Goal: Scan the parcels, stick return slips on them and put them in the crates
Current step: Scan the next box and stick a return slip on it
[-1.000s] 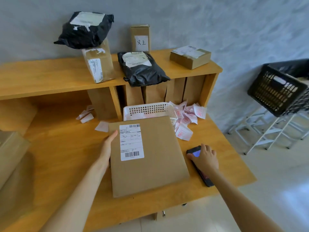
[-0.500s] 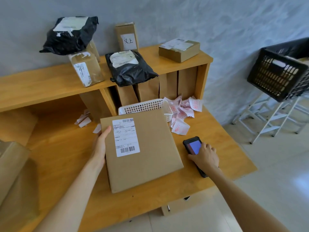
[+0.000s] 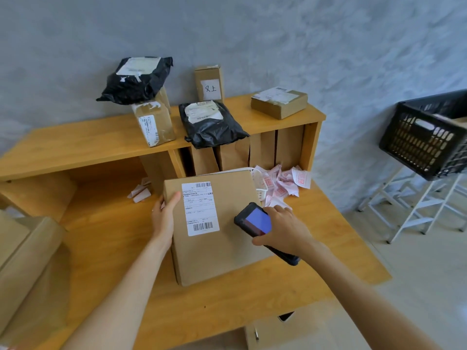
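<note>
A big flat brown parcel lies on the wooden table, near the front edge; a white label with black bar codes is stuck on its top; the left hand grips the parcel's left edge, with the thumb lying on top and the fingers curled round the side; the right hand is wrapped round a black scanner and holds it over the right part of the parcel; the scanner's screen glows blue and its top end points toward the label.

Just behind the parcel sits a white basket, partly hidden by it; beside the basket lies a heap of white slips with red print; a few small white paper bits lie on the table to the left.

Behind all this stands a wooden shelf; on top of it are a black bag parcel, a tall taped box with another black bag on top of it, a small upright box with a white note, and a low flat box on the right end; brown paper packs stand under the shelf top.

A large brown box sits at the left edge of the table; off to the right, well apart from the table, a black crate rests tilted on a white metal stand.
</note>
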The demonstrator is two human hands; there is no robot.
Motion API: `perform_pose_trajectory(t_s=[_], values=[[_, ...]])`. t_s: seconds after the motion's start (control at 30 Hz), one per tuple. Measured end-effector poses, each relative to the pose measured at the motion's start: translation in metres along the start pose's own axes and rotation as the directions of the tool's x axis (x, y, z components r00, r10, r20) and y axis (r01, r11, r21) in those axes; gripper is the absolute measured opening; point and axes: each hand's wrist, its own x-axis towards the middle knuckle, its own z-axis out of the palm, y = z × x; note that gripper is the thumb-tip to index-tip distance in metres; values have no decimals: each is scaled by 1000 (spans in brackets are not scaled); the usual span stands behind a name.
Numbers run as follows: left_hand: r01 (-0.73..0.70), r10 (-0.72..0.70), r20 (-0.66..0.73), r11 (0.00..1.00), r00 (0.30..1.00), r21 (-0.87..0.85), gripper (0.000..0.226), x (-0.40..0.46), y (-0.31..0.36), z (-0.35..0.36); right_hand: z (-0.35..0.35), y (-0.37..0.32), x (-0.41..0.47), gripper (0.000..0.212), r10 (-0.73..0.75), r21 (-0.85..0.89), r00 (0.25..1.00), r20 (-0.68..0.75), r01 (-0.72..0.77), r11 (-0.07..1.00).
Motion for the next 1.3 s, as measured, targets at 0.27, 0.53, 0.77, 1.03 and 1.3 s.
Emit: perform_pose_trajectory(t_s=[0.27,0.53,0.77,1.03,1.3], values=[[5,-5,-29,1000,1000,-24,56,-2,-5,-3,7,-16,-14,73,-168,-71,982,91,174,982],[25,-26,-20,998,999,-54,55,-1,-11,-7,6,-13,-16,79,-202,-92,973,108,212,973],[51,-51,-15,998,999,-38,58,2,-15,-10,3,-8,-18,78,-183,-130,974,129,200,971],[68,-69,-25,997,997,-36,54,1,-13,-9,-4,-14,-15,77,-235,-128,966,105,247,961],[76,-76,-17,997,997,-10,59,-1,-11,-11,-8,-12,-17,78,-225,-166,965,136,246,955]])
